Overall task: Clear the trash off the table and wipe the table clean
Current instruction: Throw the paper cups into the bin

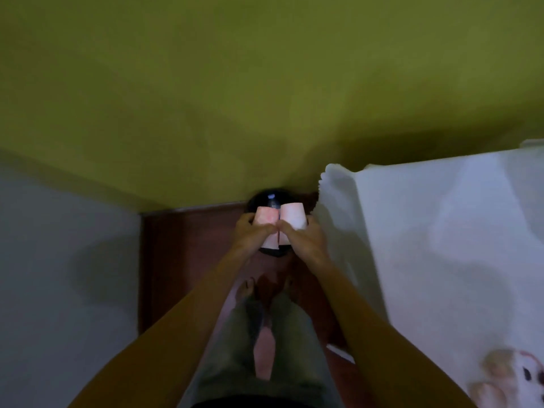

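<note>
I stand over a black trash bin (272,252) on the floor by the green wall. My left hand (252,232) grips a pink paper cup (265,223) and my right hand (306,240) grips a second pink paper cup (293,219). Both cups lie on their sides, held side by side right above the bin's mouth, thumbs touching between them. A plastic bottle (272,201) with a blue cap shows inside the bin just behind the cups. The picture is dim and blurred.
A white cloth-covered table edge (441,245) with a printed figure fills the right side, close to my right arm. A dark red-brown floor (188,245) lies below, a grey surface (59,275) at left, and my bare feet (250,287) behind the bin.
</note>
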A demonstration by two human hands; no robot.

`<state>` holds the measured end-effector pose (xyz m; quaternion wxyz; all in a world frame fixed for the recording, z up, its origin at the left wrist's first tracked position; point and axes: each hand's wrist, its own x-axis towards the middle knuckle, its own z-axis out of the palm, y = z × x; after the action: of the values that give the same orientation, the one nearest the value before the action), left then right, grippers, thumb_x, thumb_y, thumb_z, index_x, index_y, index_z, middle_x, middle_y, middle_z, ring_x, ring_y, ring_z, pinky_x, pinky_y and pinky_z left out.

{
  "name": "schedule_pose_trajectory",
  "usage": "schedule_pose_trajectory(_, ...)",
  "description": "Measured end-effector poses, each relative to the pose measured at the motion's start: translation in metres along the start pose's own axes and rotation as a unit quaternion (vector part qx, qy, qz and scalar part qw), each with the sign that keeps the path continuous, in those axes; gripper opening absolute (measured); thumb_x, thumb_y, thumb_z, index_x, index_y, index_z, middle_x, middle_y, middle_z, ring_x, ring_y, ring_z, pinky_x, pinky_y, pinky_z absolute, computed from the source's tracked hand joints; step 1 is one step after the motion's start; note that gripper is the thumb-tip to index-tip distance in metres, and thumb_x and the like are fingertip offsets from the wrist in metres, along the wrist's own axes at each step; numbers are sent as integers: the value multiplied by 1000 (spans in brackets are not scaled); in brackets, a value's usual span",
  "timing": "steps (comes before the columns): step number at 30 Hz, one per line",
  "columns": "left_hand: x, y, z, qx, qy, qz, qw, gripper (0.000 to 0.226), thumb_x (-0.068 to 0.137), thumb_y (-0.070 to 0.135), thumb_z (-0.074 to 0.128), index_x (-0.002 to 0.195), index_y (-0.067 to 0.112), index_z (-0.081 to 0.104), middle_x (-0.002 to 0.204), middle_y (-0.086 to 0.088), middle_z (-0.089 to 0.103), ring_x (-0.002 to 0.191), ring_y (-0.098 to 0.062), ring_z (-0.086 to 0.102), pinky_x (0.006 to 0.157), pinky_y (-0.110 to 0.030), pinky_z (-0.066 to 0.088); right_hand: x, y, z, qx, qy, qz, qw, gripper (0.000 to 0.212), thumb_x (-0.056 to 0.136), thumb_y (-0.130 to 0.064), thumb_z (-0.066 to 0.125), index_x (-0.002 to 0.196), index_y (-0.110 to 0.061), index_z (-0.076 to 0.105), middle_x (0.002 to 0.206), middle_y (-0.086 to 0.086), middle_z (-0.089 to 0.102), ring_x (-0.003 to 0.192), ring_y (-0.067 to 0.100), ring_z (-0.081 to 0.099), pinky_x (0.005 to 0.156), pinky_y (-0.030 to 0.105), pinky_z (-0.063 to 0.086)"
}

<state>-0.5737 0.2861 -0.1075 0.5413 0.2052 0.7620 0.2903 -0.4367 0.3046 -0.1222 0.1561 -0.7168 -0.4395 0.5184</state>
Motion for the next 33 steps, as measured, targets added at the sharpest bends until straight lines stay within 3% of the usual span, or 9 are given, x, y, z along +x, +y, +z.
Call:
schedule_pose_trajectory(2, 39, -18, 20, -3, 23, -21, 1000, 54, 76, 14, 79, 126, 7, 58, 110, -6, 64, 86, -17, 61, 56, -21, 45, 38, 24, 24, -5, 10, 8, 1000, 67, 71, -55, 78, 122, -19, 53, 113, 3, 65, 100, 23, 65, 82, 43, 58)
schedule_pose_trajectory(6, 125, -72, 54, 20, 58, -56, 997, 68, 73, 17, 84, 134, 5, 55, 131, -14, 61, 113, -28, 61, 82, -28, 47, 111, 77, 58, -12, 40, 1, 999, 65, 73, -40, 84, 124, -14, 54, 116, 5, 63, 100, 21, 62, 78, 34, 53)
schedule_pose_trajectory(9, 184, -109, 66, 4, 74, -71, 995, 66, 79, 3, 78, 139, -2, 48, 138, -19, 55, 125, -32, 55, 89, -28, 44, 165, 120, 76, -30, 39, -1, 999, 70, 76, -36, 83, 133, -14, 50, 123, 9, 61, 108, 26, 61, 77, 33, 51)
schedule_pose_trajectory(13, 242, -147, 74, 49, 60, -58, 995, 64, 84, 3, 72, 142, 0, 46, 142, -21, 52, 128, -35, 52, 106, -41, 46, 218, 157, 102, -51, 0, 30, 998, 99, 79, -39, 81, 156, -19, 23, 151, 10, 42, 133, 30, 47, 100, 40, 47)
schedule_pose_trajectory(16, 264, -170, 76, 84, 30, -46, 995, 63, 84, -1, 68, 143, 2, 46, 139, -20, 54, 127, -35, 53, 105, -43, 46, 231, 167, 118, -56, -22, 50, 997, 92, 86, -32, 74, 158, -24, 18, 151, 12, 42, 133, 33, 47, 106, 48, 46)
schedule_pose_trajectory(19, 272, -188, 77, 121, 12, -40, 992, 62, 84, 0, 67, 142, 3, 49, 139, -20, 56, 127, -35, 54, 107, -40, 45, 222, 164, 123, -59, -27, 51, 997, 82, 89, -25, 71, 156, -21, 23, 147, 15, 47, 130, 34, 50, 104, 45, 48)
schedule_pose_trajectory(26, 193, -93, 55, 73, 2, -28, 997, 50, 89, -9, 60, 138, 0, 53, 140, -19, 53, 131, -31, 50, 110, -38, 41, 172, 107, 78, -61, 2, 8, 998, 59, 94, -16, 64, 148, -14, 40, 146, 10, 50, 132, 28, 49, 105, 36, 42)
schedule_pose_trajectory(33, 87, 6, 25, 71, -43, 31, 996, 50, 85, -9, 62, 132, 8, 59, 135, -10, 60, 124, -20, 56, 95, -23, 43, 79, 15, 16, 8, 51, -40, 998, 50, 91, -15, 64, 139, -15, 50, 141, 3, 57, 131, 18, 52, 106, 27, 40)
